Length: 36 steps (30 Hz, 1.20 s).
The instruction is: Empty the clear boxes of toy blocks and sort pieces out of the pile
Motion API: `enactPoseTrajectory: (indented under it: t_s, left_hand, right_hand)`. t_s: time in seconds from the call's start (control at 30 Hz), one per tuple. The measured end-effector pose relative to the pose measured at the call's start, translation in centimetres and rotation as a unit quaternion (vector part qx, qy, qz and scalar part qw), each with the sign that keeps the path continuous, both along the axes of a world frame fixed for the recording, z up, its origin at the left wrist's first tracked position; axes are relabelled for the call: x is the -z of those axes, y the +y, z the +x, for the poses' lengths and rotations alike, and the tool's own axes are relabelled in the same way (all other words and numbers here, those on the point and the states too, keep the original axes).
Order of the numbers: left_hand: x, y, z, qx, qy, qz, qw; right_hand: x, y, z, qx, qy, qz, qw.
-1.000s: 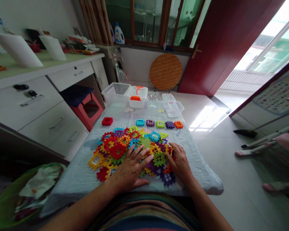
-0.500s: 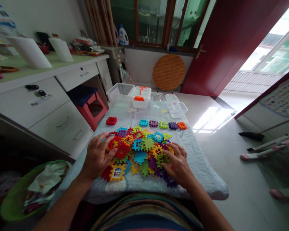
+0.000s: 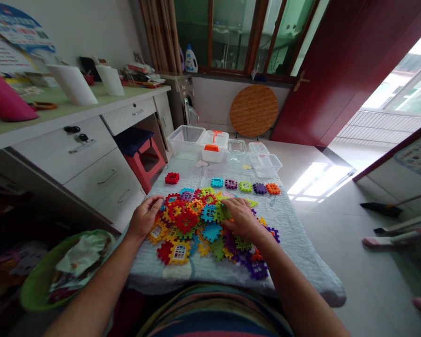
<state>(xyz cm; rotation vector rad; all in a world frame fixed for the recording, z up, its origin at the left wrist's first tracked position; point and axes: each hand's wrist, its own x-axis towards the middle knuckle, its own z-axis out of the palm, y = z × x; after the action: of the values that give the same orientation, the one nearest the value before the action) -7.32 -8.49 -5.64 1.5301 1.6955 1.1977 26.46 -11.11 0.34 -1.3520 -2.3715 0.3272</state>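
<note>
A heap of colourful plastic interlocking building pieces (image 3: 210, 231) covers the near middle of the cloth-covered table. At its left edge, my left hand (image 3: 143, 219) has its fingers curled and drawn together near the thumb; anything between them is hidden. My right hand (image 3: 244, 220) lies over the heap with its fingers apart, thumb and fingertips beside a green piece (image 3: 221, 213). It covers some pieces beneath it. Close to me lie a yellow piece with a white window (image 3: 179, 252) and purple pieces (image 3: 257, 270).
Beyond the heap stand a red piece (image 3: 172, 178) and a row with blue (image 3: 217, 182), purple, green, dark purple and orange (image 3: 272, 188) pieces. Clear plastic boxes (image 3: 185, 140) and a lidded box with orange clips (image 3: 214, 146) line the far edge. A green basket (image 3: 35, 295) is at left.
My right hand has moved from the heap's right side onto its upper middle. My left hand has drawn back to the left edge, its fingers closing together. The view has shifted slightly.
</note>
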Motion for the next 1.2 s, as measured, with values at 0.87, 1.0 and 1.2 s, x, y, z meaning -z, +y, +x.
enactPoseTrajectory:
  t_s: [0.87, 1.0, 1.2]
  left_hand:
    - [-1.2, -0.7, 0.7, -0.005, 0.063, 0.002, 0.998]
    - [-1.2, -0.7, 0.7, -0.003, 0.076, 0.009, 0.997]
    - [-0.7, -0.5, 0.5, 0.000, 0.071, 0.009, 0.997]
  right_hand:
    - [-0.2, -0.9, -2.0, 0.043, -0.056, -0.004, 0.998]
    - [-0.7, -0.3, -1.8, 0.042, -0.040, 0.002, 0.998]
    - [-2.8, 6.1, -2.0, 0.056, -0.029, 0.039, 0.997]
